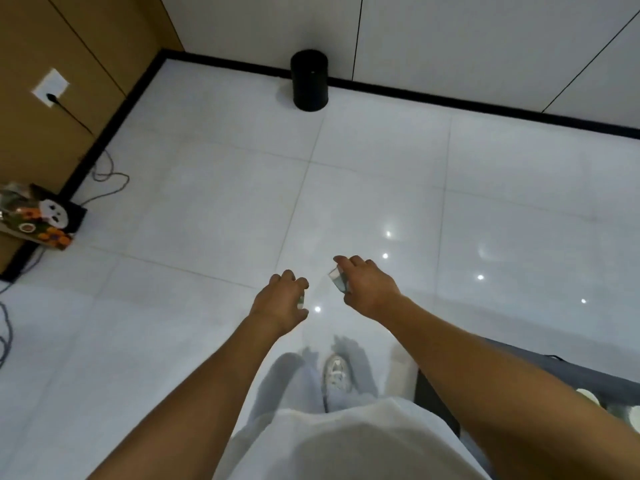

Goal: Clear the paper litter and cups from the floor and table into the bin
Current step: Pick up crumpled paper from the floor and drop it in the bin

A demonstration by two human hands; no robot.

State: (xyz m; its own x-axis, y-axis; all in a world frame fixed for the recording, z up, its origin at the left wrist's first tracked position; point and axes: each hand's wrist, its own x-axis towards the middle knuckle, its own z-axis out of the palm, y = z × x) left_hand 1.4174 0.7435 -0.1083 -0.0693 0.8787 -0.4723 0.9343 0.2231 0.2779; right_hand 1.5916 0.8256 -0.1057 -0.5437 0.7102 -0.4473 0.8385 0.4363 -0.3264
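Note:
A black cylindrical bin (309,80) stands on the white tiled floor against the far wall. My right hand (369,287) grips a small cup (336,278), which pokes out to the left of my fingers. My left hand (281,301) has its fingers curled round something small and pale (301,300), mostly hidden in the palm. Both hands are held out in front of me, well short of the bin.
A patterned bag (38,218) sits by the left wall, with a cable (107,174) running from a wall socket (51,88). At the lower right is a dark table edge (519,355) with more cups (588,398). My shoe (336,370) is below the hands.

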